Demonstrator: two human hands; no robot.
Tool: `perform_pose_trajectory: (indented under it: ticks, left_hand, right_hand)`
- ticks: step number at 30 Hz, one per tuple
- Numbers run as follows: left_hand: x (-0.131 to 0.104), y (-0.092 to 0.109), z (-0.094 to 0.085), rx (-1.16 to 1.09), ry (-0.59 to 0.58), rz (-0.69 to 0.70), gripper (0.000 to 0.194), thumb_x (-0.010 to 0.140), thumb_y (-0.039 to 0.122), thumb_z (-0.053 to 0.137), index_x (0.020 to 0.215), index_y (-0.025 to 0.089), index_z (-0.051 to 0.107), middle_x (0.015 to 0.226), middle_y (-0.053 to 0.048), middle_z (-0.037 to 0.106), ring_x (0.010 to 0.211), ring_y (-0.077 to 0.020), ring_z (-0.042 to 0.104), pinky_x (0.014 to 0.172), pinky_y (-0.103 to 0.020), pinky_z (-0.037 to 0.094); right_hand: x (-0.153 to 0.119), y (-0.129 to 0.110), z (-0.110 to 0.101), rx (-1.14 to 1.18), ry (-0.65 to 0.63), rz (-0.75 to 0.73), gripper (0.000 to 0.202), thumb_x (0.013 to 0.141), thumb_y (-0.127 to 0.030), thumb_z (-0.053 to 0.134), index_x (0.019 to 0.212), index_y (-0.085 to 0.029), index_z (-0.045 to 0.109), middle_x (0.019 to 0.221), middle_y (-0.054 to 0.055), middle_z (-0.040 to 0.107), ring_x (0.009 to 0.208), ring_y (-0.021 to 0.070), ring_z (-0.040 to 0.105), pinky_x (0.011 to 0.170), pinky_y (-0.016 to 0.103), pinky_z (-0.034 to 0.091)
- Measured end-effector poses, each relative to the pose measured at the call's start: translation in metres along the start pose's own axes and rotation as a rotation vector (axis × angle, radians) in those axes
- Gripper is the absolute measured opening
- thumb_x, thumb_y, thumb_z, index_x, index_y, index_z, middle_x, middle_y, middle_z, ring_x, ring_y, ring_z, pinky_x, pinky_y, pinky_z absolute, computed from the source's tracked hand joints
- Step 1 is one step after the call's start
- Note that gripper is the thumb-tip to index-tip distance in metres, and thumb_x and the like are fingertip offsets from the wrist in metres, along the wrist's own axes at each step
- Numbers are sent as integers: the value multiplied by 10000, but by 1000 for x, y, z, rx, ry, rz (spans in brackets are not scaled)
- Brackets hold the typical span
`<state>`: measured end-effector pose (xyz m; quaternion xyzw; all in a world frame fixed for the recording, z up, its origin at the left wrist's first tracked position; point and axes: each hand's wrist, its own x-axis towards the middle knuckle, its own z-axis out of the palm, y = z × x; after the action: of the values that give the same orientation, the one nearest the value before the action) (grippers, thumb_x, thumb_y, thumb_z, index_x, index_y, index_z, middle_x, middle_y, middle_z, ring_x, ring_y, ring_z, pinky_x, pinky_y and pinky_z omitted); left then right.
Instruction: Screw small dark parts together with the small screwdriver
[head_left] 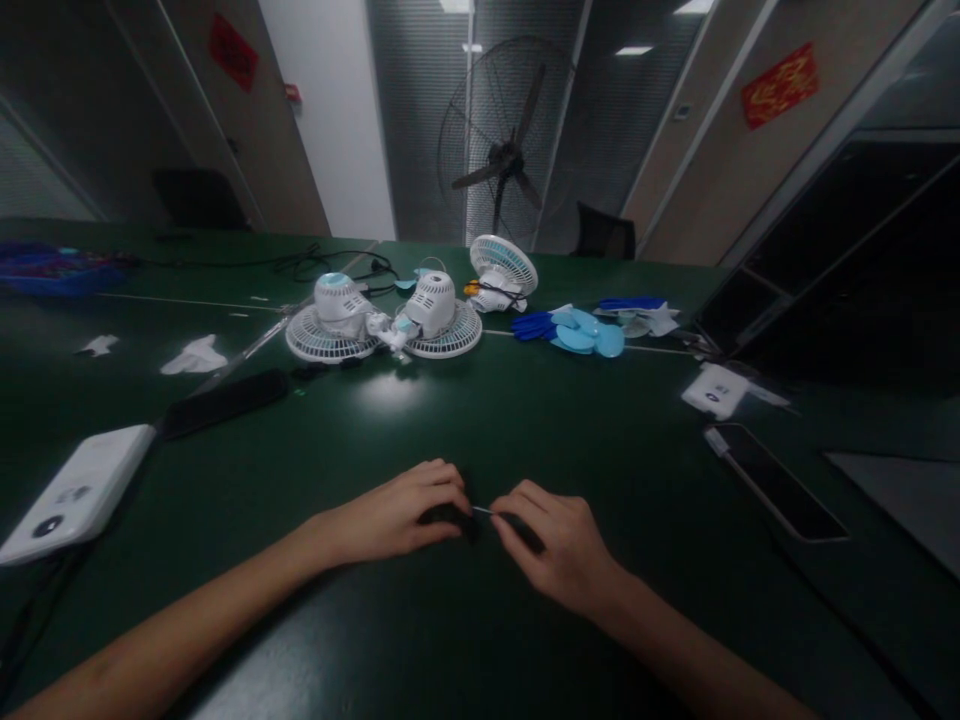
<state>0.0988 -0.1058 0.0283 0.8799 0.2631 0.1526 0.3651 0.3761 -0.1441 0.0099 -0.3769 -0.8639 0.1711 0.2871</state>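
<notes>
My left hand (416, 510) rests low over the green table (360, 620), its fingers curled round a small dark object (442, 514). Close to its right, my right hand (555, 535) has its fingers wrapped on a dark handle (525, 532). A thin metal shaft (482, 510) runs from this handle toward the dark object in my left hand. The fingertips of the two hands are a short gap apart. What the left-hand object is cannot be made out.
White fan heads (330, 345) lie farther back, beside an upright small fan (502, 265). Light-blue blades (585, 332) and blue gloves (534, 325) are right of them. A phone (780, 485) lies right; a white device (79, 495) is left.
</notes>
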Motion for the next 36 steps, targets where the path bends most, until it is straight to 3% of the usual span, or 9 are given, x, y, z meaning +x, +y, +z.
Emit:
perform_pose_trajectory:
  ticks: [5, 9, 13, 17, 24, 27, 30, 36]
  left_hand:
    - [-1, -19, -13, -4, 21, -17, 193, 1082, 312, 586, 1229, 267, 702, 1214, -72, 637, 1175, -231, 602, 1070, -391, 469]
    - [-13, -61, -45, 91, 201, -95, 250, 1092, 332, 530, 1256, 256, 703, 1229, -89, 641, 1152, -244, 620, 1025, -396, 509]
    - [-39, -107, -85, 272, 443, -296, 282, 1048, 395, 551, 1201, 237, 727, 1189, -97, 660, 1089, -274, 644, 989, -438, 526]
    - [-60, -132, -107, 348, 602, -421, 349, 1000, 464, 568, 1188, 223, 736, 1208, -112, 662, 1063, -285, 661, 945, -434, 543]
    - [-78, -142, -122, 349, 700, -579, 584, 816, 638, 739, 1178, 180, 742, 1115, -128, 740, 954, -301, 707, 806, -392, 575]
    - [-86, -140, -130, 334, 647, -685, 543, 774, 667, 756, 1046, 199, 787, 1072, -124, 769, 928, -319, 718, 763, -389, 574]
    - [-89, -135, -134, 334, 610, -682, 496, 799, 676, 722, 960, 216, 810, 1045, -123, 778, 903, -326, 719, 740, -385, 567]
    - [-89, -136, -131, 384, 619, -617, 466, 845, 652, 690, 981, 220, 796, 1053, -118, 780, 930, -328, 724, 793, -396, 561]
  right_hand:
    - [1, -1, -2, -4, -6, -10, 180, 1069, -242, 546, 1132, -195, 708, 994, 46, 723, 759, 139, 668, 634, 244, 513]
    - [0, -1, -2, 13, -12, -8, 188, 1074, -251, 545, 1133, -192, 713, 988, 48, 721, 744, 134, 659, 613, 233, 511]
    - [-1, 0, -1, 42, -14, -16, 189, 1075, -240, 544, 1137, -184, 714, 993, 50, 716, 746, 134, 646, 634, 238, 529]
    - [-1, 1, -1, 35, -33, -10, 181, 1072, -239, 551, 1122, -182, 715, 986, 51, 710, 749, 139, 640, 634, 244, 526]
    - [-2, 0, 0, -2, -27, -7, 170, 1068, -245, 563, 1126, -201, 716, 985, 37, 719, 750, 136, 657, 643, 255, 510]
    - [-1, -1, 0, -5, -18, -15, 179, 1069, -245, 553, 1117, -196, 719, 973, 39, 717, 741, 138, 654, 641, 256, 510]
    - [0, -1, 0, 13, -17, -22, 185, 1073, -245, 548, 1119, -188, 718, 967, 41, 713, 731, 135, 645, 619, 246, 503]
    - [0, -1, -1, 51, -28, -13, 170, 1070, -232, 562, 1115, -181, 718, 972, 38, 706, 737, 132, 644, 627, 244, 514]
